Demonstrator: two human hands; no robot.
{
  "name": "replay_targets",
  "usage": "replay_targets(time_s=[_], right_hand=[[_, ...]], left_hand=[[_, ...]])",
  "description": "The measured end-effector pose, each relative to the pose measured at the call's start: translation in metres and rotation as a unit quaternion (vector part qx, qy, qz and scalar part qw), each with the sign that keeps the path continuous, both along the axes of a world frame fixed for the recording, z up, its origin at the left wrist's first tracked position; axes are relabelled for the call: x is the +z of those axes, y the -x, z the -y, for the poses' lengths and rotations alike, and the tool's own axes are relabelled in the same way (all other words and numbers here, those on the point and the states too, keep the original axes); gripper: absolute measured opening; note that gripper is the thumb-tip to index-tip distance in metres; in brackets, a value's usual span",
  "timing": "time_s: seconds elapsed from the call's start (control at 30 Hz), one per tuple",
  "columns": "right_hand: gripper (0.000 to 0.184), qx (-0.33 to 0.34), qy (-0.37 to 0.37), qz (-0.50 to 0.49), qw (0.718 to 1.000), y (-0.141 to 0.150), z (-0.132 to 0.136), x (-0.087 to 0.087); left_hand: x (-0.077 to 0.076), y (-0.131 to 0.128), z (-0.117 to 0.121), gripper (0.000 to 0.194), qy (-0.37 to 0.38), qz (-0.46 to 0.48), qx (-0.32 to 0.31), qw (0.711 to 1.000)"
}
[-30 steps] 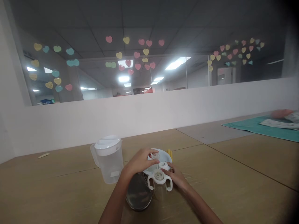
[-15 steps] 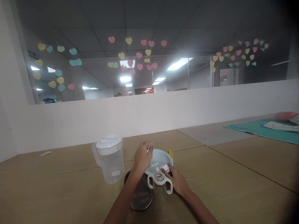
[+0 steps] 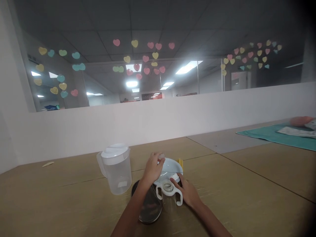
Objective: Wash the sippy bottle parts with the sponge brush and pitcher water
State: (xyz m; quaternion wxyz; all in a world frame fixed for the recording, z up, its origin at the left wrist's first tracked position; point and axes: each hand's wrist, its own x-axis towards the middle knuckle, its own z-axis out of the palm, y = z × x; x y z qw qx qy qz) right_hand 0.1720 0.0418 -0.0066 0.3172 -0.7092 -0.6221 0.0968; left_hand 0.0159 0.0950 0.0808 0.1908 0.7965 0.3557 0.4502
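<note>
My left hand [image 3: 153, 168] is closed, with a small translucent piece [image 3: 161, 155] at its fingertips, above the left side of a pale bowl [image 3: 166, 163]. My right hand [image 3: 189, 191] is closed, thumb and forefinger on either side of a small white piece [image 3: 175, 177] whose kind I cannot make out. Just left of that hand stands a clear baby bottle [image 3: 169, 201], upright and uncapped, with a white two-handled collar [image 3: 179, 192]. A dark oval tray [image 3: 150, 210] lies under my left forearm, partly hidden by it.
Left of my arms stands a clear plastic pitcher [image 3: 118, 176] with a white lid. Yellow sticks [image 3: 180, 162] show behind the bowl. A thin pale piece [image 3: 48, 164] lies far left. At right is a teal cloth [image 3: 265, 133]. The wall with a window [image 3: 158, 121] closes the back.
My left hand has shifted slightly right and down. The thin straw with a white end that hung below it, near the bottle mouth, no longer shows. My right hand and the bottle stay put.
</note>
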Motion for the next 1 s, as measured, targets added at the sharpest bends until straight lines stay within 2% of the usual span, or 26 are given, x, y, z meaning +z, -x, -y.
replay_targets(time_s=[0.2, 0.33, 0.43, 0.53, 0.63, 0.67, 0.73, 0.8, 0.83, 0.87, 0.93, 1.0], right_hand=[[0.049, -0.021, -0.024, 0.014, 0.999, 0.0, 0.003, 0.005], [0.05, -0.024, -0.026, 0.018, 0.999, -0.001, 0.002, 0.004], [0.051, -0.013, -0.03, 0.022, 0.999, -0.001, 0.0, 0.002], [0.052, -0.01, -0.04, 0.042, 0.998, -0.002, -0.002, 0.001], [0.05, -0.021, -0.047, 0.045, 0.998, -0.005, -0.003, 0.002], [0.05, -0.027, -0.054, 0.036, 0.997, -0.006, -0.003, 0.003], [0.052, -0.041, -0.083, 0.011, 0.996, -0.007, -0.001, 0.005], [0.055, -0.048, -0.134, -0.019, 0.99, -0.008, 0.002, 0.007], [0.057, -0.045, -0.163, -0.037, 0.985, -0.008, 0.004, 0.008], [0.058, -0.04, -0.189, -0.056, 0.979, -0.007, 0.005, 0.009], [0.059, -0.028, -0.222, -0.095, 0.97, -0.005, 0.008, 0.009], [0.06, -0.011, -0.224, -0.129, 0.966, -0.002, 0.009, 0.01]], left_hand=[[-0.015, 0.0, -0.009, 0.037, 0.04, -0.161, -0.032, 0.986], [-0.02, 0.006, -0.009, 0.03, 0.037, -0.212, -0.055, 0.975], [-0.01, 0.018, -0.008, 0.028, 0.024, -0.233, -0.04, 0.971], [0.015, 0.038, -0.006, 0.03, -0.01, -0.221, 0.026, 0.975], [0.041, 0.067, -0.008, 0.029, -0.123, -0.122, 0.17, 0.97], [0.047, 0.078, -0.01, 0.028, -0.161, -0.062, 0.234, 0.957], [0.052, 0.103, -0.017, 0.027, -0.198, 0.078, 0.355, 0.91], [0.047, 0.127, -0.027, 0.025, -0.168, 0.189, 0.428, 0.868], [0.042, 0.139, -0.033, 0.023, -0.126, 0.224, 0.446, 0.858], [0.036, 0.149, -0.039, 0.02, -0.079, 0.26, 0.453, 0.849], [0.022, 0.164, -0.051, 0.023, -0.042, 0.298, 0.465, 0.832], [0.009, 0.171, -0.062, 0.027, -0.011, 0.33, 0.462, 0.823]])
